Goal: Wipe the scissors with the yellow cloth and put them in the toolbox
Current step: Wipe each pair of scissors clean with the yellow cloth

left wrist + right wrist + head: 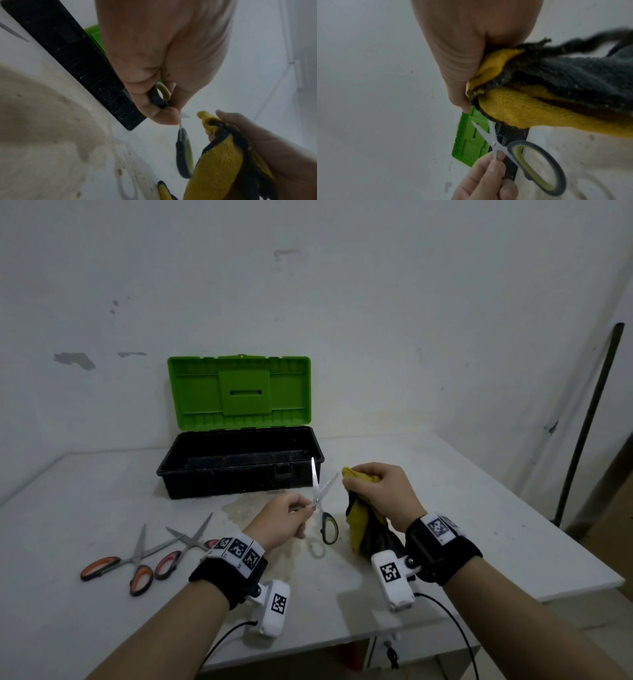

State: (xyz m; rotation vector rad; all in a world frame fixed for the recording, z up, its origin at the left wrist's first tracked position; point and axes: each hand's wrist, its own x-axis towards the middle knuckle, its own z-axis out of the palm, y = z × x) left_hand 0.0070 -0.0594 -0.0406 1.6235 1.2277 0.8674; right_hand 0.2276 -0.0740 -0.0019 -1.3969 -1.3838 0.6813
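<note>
My left hand (pixel 291 517) holds a pair of scissors (pixel 322 501) with grey-and-green handles up off the table, gripping one handle loop (pixel 158 96) near the pivot. The blades (pixel 485 132) stand spread apart and point up towards the toolbox. My right hand (pixel 376 491) grips a bunched yellow cloth (pixel 359 529) with a dark grey backing just right of the blades; the cloth (pixel 522 108) sits close to the right blade's tip. The toolbox (pixel 239 463) is black, its green lid (pixel 239 392) standing open behind it.
Two more pairs of scissors lie on the white table (pixel 85 508) at the left, one with orange handles (pixel 116 565), one with red handles (pixel 178 553). A pale stain (pixel 250 505) marks the tabletop in front of the toolbox. The table's right edge (pixel 565 529) drops off beside my right arm.
</note>
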